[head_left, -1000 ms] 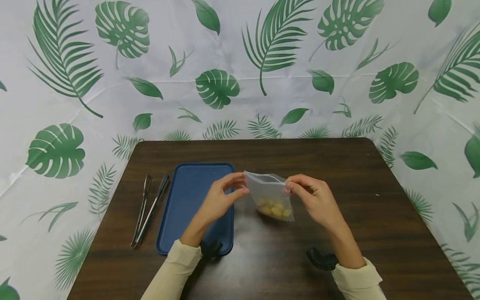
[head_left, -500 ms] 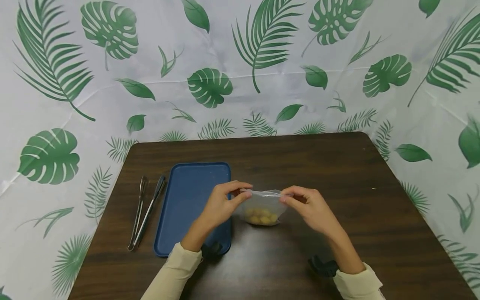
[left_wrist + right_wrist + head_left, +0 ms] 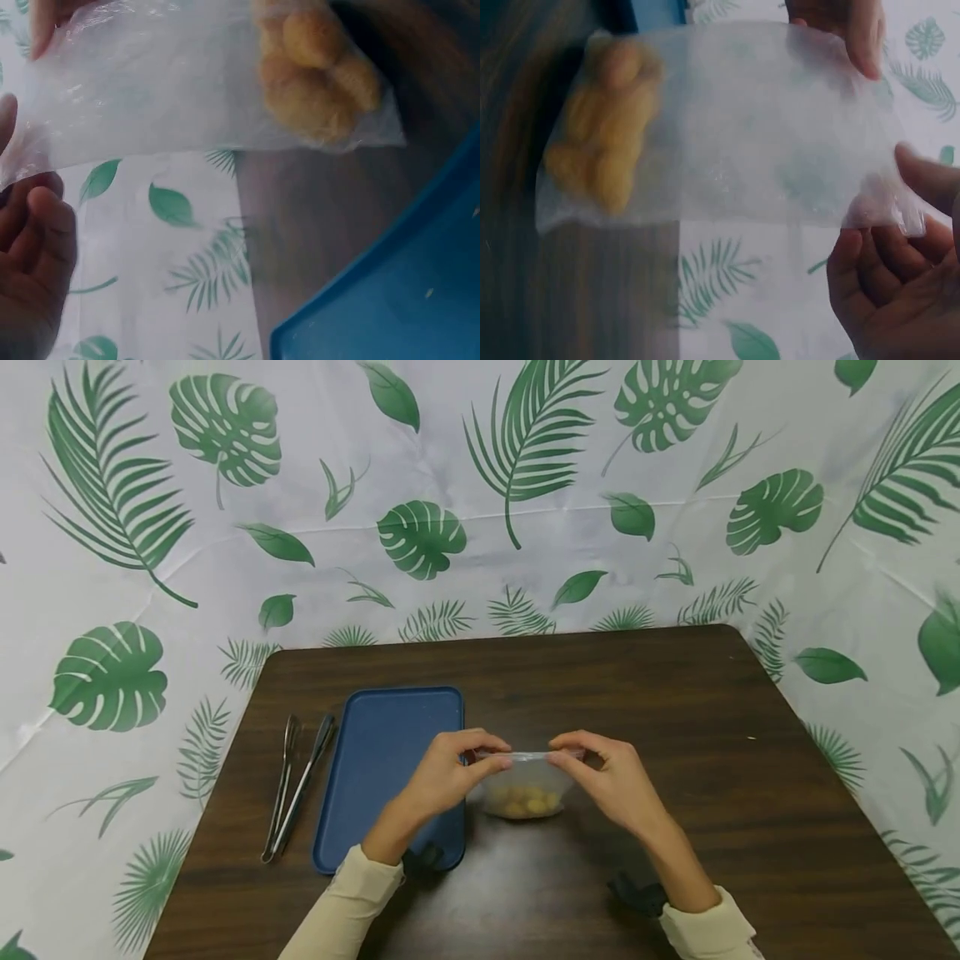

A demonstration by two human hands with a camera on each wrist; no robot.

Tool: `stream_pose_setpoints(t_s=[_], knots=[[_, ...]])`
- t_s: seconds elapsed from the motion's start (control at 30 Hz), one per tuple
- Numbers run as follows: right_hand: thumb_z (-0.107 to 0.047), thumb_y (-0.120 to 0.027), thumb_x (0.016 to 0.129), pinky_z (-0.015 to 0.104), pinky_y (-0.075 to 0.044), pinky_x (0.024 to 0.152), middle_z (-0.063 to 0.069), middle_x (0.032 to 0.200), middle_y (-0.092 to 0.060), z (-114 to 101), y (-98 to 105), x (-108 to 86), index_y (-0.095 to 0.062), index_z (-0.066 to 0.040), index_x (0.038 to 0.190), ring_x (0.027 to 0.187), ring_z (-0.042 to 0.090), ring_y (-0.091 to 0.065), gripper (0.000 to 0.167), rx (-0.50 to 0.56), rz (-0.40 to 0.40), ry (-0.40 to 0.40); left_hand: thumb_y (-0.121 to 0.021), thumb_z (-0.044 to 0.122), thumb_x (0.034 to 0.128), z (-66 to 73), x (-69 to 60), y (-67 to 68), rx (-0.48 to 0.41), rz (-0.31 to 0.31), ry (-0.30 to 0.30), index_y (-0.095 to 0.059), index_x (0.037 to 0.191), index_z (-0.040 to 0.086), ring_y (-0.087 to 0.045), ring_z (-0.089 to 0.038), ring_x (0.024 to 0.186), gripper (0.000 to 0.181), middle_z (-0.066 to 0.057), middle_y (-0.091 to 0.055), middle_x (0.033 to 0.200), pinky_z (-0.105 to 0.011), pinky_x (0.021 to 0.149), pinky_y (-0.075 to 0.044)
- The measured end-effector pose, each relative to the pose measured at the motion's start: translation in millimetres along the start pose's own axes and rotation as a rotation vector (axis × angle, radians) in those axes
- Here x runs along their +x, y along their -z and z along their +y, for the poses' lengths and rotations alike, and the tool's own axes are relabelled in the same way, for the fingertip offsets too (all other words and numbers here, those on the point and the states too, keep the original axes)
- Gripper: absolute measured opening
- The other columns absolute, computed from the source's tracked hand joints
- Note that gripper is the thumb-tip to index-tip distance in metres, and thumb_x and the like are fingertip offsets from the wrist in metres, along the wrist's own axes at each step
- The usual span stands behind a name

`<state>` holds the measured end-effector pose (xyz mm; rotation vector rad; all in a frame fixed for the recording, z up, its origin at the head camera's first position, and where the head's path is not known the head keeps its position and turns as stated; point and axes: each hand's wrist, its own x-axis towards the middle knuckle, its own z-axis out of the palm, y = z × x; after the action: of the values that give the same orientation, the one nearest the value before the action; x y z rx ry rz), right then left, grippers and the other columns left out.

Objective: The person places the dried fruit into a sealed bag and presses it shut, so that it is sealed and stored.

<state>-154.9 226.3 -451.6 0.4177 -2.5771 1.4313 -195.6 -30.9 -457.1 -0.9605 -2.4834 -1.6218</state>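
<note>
A clear zip-top bag (image 3: 521, 777) hangs upright between my two hands, its top edge level and its mouth drawn into a straight line. Several rounded yellow-brown food pieces (image 3: 307, 71) lie at its bottom; their exact kind cannot be told. My left hand (image 3: 444, 770) pinches the left end of the top edge between thumb and fingers. At the other end, my right hand (image 3: 617, 778) pinches the same edge, a short way from the left. In the right wrist view, the right thumb (image 3: 926, 176) is on one side of the bag top and the fingers are on the other.
Left of the bag lies a blue tray (image 3: 375, 752), partly under my left forearm, with small crumbs on it in the left wrist view. Metal tongs (image 3: 288, 802) lie left of the tray. The dark wooden table (image 3: 675, 693) meets a leaf-print cloth backdrop (image 3: 450, 460).
The bag was tilted with its mouth gaping; now it hangs level, its top edges together. Both hands have lowered, and the right has moved left, closer to the left hand.
</note>
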Motion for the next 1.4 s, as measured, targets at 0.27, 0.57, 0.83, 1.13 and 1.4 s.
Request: stream_pose_setpoints(t_s=[0.27,0.57,0.83,1.13,1.4], knots=[[-0.014,-0.072,0.097,0.027,-0.056,0.065,-0.004,0.088,-0.079,-1,-5,5.2,-0.081,-0.018,0.097,0.072,0.006,-0.068,0.009,-0.062,0.015,0.161,-0.073,0.015,0.0960,6.2,2.7,-1.6,0.207,0.051,-0.128,-0.078,0.092,0.013,-0.046,-0.001,0.057,0.006,0.003,-0.067,0.076,-0.020,0.053,-0.040],[-0.018,-0.074,0.096,0.028,-0.059,0.073,-0.005,0.098,-0.080,-5,-6,4.1,-0.081,-0.017,0.102,0.083,0.010,-0.073,0.010,-0.069,-0.090,0.134,-0.073,0.017,0.0964,8.2,3.2,-10.7,0.258,-0.023,-0.174,-0.077,0.095,0.010,-0.053,-0.003,0.064,0.008,0.001,-0.070,0.083,-0.017,0.059,-0.044],[-0.019,-0.075,0.096,0.027,-0.059,0.071,-0.005,0.097,-0.080,-8,-12,7.2,-0.081,-0.015,0.101,0.082,0.007,-0.072,0.009,-0.081,-0.062,0.156,-0.077,0.021,0.0931,12.0,5.6,-7.0,0.310,-0.036,-0.155,-0.077,0.097,0.013,-0.063,-0.007,0.073,0.009,0.003,-0.071,0.086,-0.020,0.067,-0.052],[-0.013,-0.071,0.097,0.029,-0.061,0.074,-0.001,0.102,-0.081,-10,-15,10.0,-0.081,-0.012,0.106,0.088,0.012,-0.076,0.013,-0.033,-0.120,0.218,-0.076,0.018,0.0942,11.9,7.5,-9.4,0.264,-0.027,-0.185,-0.078,0.096,0.011,-0.062,-0.008,0.069,0.008,0.000,-0.074,0.086,-0.023,0.063,-0.051],[-0.023,-0.072,0.098,0.040,-0.060,0.088,-0.001,0.119,-0.074,-8,-9,4.3,-0.069,-0.015,0.126,0.106,0.015,-0.072,0.030,-0.018,-0.158,0.070,-0.072,0.021,0.0978,14.0,4.3,-0.3,0.158,-0.095,-0.001,-0.071,0.114,0.011,-0.071,-0.016,0.093,0.019,-0.002,-0.076,0.106,-0.029,0.079,-0.058]])
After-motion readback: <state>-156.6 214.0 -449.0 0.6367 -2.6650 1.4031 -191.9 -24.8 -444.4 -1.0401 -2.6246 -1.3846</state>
